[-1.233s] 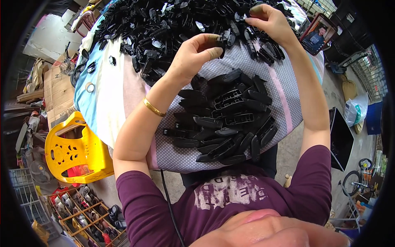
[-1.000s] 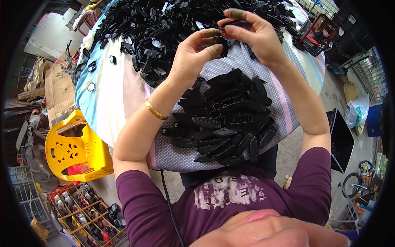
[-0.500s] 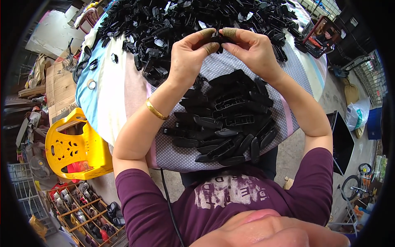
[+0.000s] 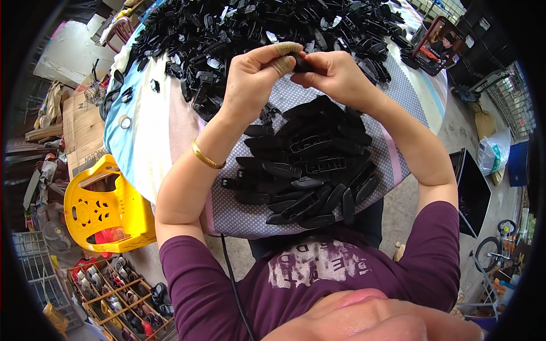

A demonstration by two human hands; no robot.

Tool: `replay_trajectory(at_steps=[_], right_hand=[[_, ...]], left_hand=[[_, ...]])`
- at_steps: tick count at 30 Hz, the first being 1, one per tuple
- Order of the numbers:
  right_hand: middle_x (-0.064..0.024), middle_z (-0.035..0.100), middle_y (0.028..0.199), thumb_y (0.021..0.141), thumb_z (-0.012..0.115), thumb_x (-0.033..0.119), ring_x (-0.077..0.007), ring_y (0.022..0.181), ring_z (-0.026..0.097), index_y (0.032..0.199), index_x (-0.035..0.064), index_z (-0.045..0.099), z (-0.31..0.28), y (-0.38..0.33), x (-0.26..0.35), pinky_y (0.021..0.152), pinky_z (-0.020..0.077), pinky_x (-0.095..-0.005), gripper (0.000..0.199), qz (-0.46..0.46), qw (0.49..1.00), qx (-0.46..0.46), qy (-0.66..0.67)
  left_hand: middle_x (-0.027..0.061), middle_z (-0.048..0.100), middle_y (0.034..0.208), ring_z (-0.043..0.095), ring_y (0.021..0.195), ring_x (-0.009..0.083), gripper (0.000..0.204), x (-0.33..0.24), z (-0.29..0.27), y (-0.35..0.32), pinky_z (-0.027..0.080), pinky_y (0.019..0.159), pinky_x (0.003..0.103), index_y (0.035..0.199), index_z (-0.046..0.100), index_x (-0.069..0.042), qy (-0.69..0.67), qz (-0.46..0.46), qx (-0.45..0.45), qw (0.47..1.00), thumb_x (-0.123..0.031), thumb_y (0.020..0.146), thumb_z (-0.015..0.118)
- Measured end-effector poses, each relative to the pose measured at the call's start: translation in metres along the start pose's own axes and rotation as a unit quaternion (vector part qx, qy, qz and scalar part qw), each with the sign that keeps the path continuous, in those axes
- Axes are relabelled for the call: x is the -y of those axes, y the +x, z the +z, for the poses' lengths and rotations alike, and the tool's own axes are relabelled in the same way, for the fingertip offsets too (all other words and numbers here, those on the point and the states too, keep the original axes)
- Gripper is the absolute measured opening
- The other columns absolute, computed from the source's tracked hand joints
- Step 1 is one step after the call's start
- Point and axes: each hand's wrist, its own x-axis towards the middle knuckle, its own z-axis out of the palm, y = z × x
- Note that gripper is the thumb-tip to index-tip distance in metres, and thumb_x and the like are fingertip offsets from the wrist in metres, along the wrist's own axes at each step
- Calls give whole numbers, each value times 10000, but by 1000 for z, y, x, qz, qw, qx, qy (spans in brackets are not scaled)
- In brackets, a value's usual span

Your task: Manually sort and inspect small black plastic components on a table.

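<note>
Between my two hands, over the table's far half, is a small black plastic part (image 4: 306,66). My left hand (image 4: 254,77) pinches one end with thumb and forefinger, both wrapped in beige-green tape. My right hand (image 4: 340,77) grips the other end, fingers curled and its forefinger tip hidden. Beyond my hands spreads a large heap of loose black plastic parts (image 4: 227,37). Closer to me lies a smaller pile of long black plastic pieces (image 4: 318,165), some with open slotted frames facing up.
Striped and dotted cloth (image 4: 233,219) covers the round table. A tape roll (image 4: 125,120) lies on its left, and a phone-like screen (image 4: 438,46) stands at the right edge. A yellow plastic chair (image 4: 108,204) is left of the table; a shoe rack (image 4: 122,298) sits lower left.
My right hand has turned and its fingers have curled further round the part. The part now shows more between my hands. The near pile looks much the same.
</note>
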Motion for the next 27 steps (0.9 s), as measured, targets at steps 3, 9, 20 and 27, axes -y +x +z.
replay_trajectory(at_steps=[3,9,20,27], right_hand=[[-81,641,735,754,686,233,-128,623,582,893,-6,640,6,-2,-2,605,461,-223,280,-36,997,-62,-31],[-39,637,783,840,581,252,-106,705,597,1014,32,614,-62,18,4,611,462,-213,282,-11,993,55,-105],[-88,647,827,752,590,312,-267,788,619,957,140,640,-140,39,-124,702,486,-350,273,101,823,-230,-509],[-69,644,835,718,613,210,-191,756,622,1066,139,598,-134,25,-95,707,489,-295,355,77,871,-240,-422]], left_hand=[[95,636,944,588,871,136,236,-3,1,-1,464,813,235,1040,602,19,0,15,5,1000,-5,806,580],[128,628,962,595,837,133,369,-14,6,-2,480,779,225,1155,515,17,122,19,56,991,14,793,588],[132,613,810,586,685,188,303,-13,43,33,472,643,290,933,630,-3,458,17,168,873,-228,736,677],[193,557,858,581,771,331,136,51,35,64,497,685,368,784,586,34,658,148,98,732,-79,710,603]])
